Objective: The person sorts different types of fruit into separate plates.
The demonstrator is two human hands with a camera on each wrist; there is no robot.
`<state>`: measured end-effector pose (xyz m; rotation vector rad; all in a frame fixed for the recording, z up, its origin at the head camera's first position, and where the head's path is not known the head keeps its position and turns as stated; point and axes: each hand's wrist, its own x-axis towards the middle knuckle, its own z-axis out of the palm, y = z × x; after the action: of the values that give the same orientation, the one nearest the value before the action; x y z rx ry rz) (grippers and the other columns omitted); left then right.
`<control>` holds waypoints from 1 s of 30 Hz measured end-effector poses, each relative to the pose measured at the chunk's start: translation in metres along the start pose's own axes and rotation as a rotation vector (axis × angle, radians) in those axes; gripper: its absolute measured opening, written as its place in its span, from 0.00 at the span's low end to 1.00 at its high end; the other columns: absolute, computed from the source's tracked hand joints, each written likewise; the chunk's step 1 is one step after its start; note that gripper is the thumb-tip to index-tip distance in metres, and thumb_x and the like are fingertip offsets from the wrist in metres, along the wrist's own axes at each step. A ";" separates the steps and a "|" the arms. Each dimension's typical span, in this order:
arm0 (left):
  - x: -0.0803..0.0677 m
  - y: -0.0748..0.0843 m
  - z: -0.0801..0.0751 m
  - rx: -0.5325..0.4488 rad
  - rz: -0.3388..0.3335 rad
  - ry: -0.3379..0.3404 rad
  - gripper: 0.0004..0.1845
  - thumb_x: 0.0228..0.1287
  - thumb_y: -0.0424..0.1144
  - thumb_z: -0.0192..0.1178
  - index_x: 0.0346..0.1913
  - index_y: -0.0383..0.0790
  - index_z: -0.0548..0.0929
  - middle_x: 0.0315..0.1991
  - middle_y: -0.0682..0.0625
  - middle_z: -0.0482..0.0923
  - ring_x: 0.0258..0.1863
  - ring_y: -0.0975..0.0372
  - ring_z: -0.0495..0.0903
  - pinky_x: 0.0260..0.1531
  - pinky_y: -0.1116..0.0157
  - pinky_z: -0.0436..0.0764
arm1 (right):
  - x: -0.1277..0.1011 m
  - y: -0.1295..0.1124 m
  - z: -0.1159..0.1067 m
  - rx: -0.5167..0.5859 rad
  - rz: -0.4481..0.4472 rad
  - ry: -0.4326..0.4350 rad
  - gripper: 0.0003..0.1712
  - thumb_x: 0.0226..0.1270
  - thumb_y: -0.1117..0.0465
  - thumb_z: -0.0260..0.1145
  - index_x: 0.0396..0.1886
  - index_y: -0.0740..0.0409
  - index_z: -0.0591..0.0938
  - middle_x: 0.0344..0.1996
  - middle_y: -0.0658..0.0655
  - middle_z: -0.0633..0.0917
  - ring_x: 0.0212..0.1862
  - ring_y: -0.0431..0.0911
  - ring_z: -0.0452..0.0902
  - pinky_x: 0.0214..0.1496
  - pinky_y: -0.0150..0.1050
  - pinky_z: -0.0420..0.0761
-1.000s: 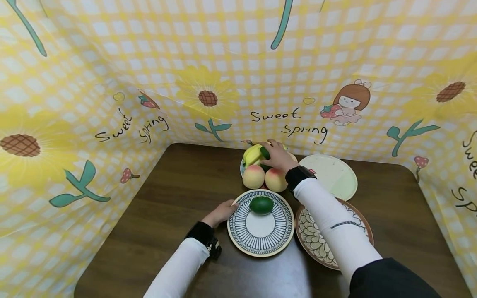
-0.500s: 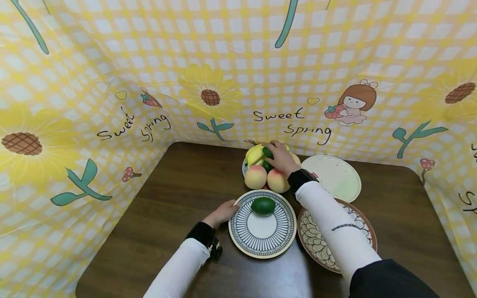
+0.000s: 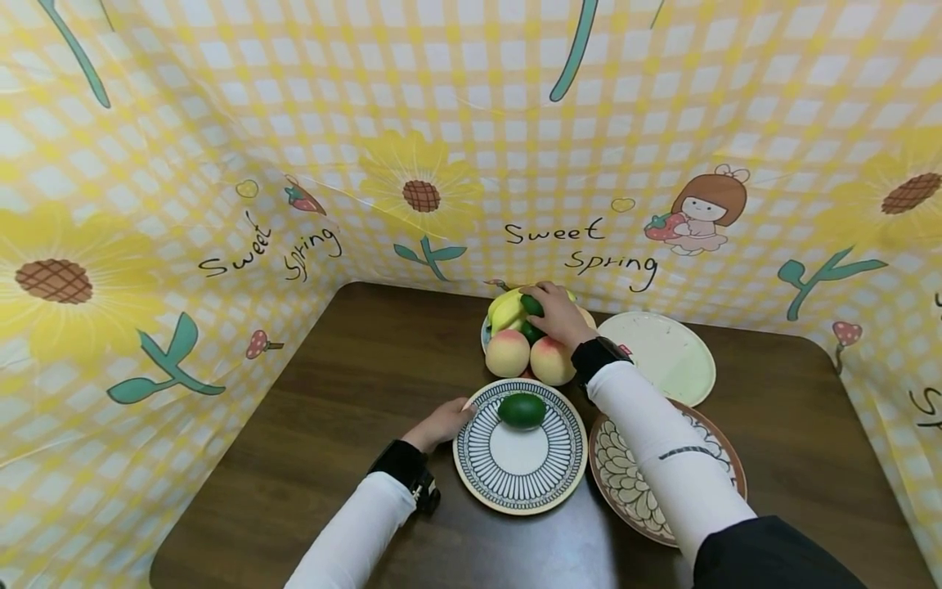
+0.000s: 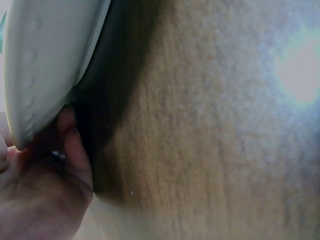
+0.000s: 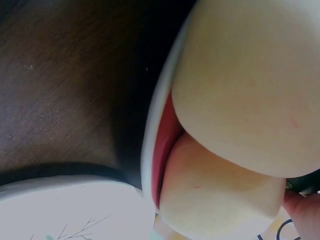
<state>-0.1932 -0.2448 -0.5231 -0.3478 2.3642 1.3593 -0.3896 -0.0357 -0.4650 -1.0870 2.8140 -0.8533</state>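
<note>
My left hand [image 3: 445, 421] grips the left rim of a blue-and-white patterned plate [image 3: 518, 454]. In the left wrist view, fingers reach under the plate's pale underside [image 4: 50, 65]. A smooth green oval fruit [image 3: 522, 411], like an avocado, lies on it. Over the fruit bowl [image 3: 485, 337] behind, my right hand [image 3: 562, 317] pinches a similar green fruit [image 3: 531, 305] between thumb and fingers. Another green fruit [image 3: 531, 332] shows beneath it. The bowl also holds yellow bananas [image 3: 506, 311] and peaches [image 3: 507, 353], which fill most of the right wrist view.
A pale green plate [image 3: 670, 360] lies right of the bowl. In front of it, a brown-rimmed flower-patterned plate [image 3: 625, 474] is partly covered by the right sleeve. Something red [image 5: 165, 145] lies under the peaches. A yellow checked cloth [image 3: 456, 98] surrounds the wooden table [image 3: 316, 458].
The head view has shifted slightly. My right thumb has moved a little to the right, and more of the lower green fruit shows. My left hand stays on the plate's rim.
</note>
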 end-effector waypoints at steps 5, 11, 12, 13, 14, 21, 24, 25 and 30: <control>0.000 0.001 0.001 0.004 0.019 0.000 0.23 0.83 0.42 0.44 0.68 0.29 0.73 0.54 0.38 0.82 0.53 0.54 0.81 0.66 0.52 0.73 | -0.001 -0.003 -0.005 0.009 -0.010 0.003 0.33 0.72 0.63 0.68 0.74 0.59 0.71 0.69 0.71 0.71 0.70 0.67 0.66 0.73 0.59 0.68; 0.000 -0.003 0.003 0.014 0.035 0.008 0.20 0.83 0.42 0.43 0.62 0.31 0.77 0.43 0.42 0.83 0.39 0.61 0.81 0.53 0.60 0.77 | -0.003 -0.005 -0.009 0.006 -0.038 0.008 0.32 0.71 0.64 0.68 0.73 0.58 0.72 0.68 0.70 0.72 0.69 0.66 0.68 0.72 0.59 0.68; 0.000 -0.003 0.003 0.014 0.034 0.008 0.20 0.83 0.42 0.43 0.62 0.31 0.77 0.43 0.42 0.83 0.39 0.61 0.81 0.53 0.61 0.77 | -0.003 -0.005 -0.009 0.002 -0.039 0.008 0.32 0.71 0.64 0.68 0.73 0.58 0.72 0.67 0.70 0.72 0.68 0.65 0.69 0.72 0.59 0.69; 0.000 -0.003 0.003 0.013 0.034 0.008 0.20 0.83 0.42 0.43 0.62 0.31 0.77 0.43 0.42 0.83 0.39 0.61 0.81 0.53 0.61 0.77 | -0.004 -0.005 -0.009 -0.001 -0.041 0.011 0.32 0.71 0.64 0.68 0.73 0.58 0.73 0.67 0.70 0.73 0.68 0.65 0.69 0.71 0.59 0.69; 0.000 -0.003 0.003 0.014 0.034 0.008 0.20 0.83 0.42 0.43 0.62 0.31 0.77 0.43 0.42 0.83 0.40 0.61 0.81 0.54 0.60 0.77 | -0.004 -0.005 -0.009 -0.005 -0.042 0.015 0.32 0.70 0.64 0.69 0.73 0.58 0.73 0.67 0.70 0.73 0.67 0.65 0.69 0.70 0.58 0.70; 0.002 -0.002 0.002 0.007 0.025 0.003 0.22 0.83 0.42 0.43 0.67 0.31 0.75 0.52 0.39 0.82 0.53 0.54 0.81 0.65 0.52 0.72 | -0.011 -0.011 -0.013 -0.037 -0.069 0.017 0.32 0.71 0.62 0.69 0.73 0.58 0.73 0.67 0.70 0.73 0.66 0.66 0.70 0.67 0.58 0.73; 0.002 -0.001 0.002 0.004 0.024 0.001 0.22 0.84 0.42 0.43 0.67 0.30 0.74 0.54 0.38 0.81 0.55 0.53 0.80 0.66 0.52 0.72 | -0.015 -0.016 -0.017 -0.053 -0.088 0.007 0.32 0.70 0.62 0.69 0.72 0.59 0.73 0.67 0.70 0.73 0.67 0.66 0.70 0.66 0.59 0.75; 0.002 -0.001 0.001 0.006 0.024 0.002 0.22 0.84 0.42 0.43 0.67 0.30 0.74 0.54 0.38 0.81 0.54 0.53 0.80 0.66 0.52 0.72 | -0.017 -0.017 -0.018 -0.057 -0.099 0.003 0.32 0.70 0.63 0.69 0.72 0.59 0.73 0.67 0.71 0.73 0.67 0.66 0.70 0.66 0.59 0.75; 0.000 -0.001 0.001 0.012 0.021 0.011 0.22 0.83 0.42 0.43 0.65 0.30 0.75 0.49 0.39 0.82 0.48 0.56 0.80 0.63 0.55 0.73 | -0.022 -0.023 -0.019 -0.075 -0.136 -0.017 0.31 0.70 0.63 0.69 0.72 0.57 0.74 0.67 0.70 0.74 0.67 0.66 0.71 0.68 0.58 0.74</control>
<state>-0.1927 -0.2447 -0.5242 -0.3294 2.3899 1.3558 -0.3624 -0.0260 -0.4415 -1.3028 2.8062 -0.7489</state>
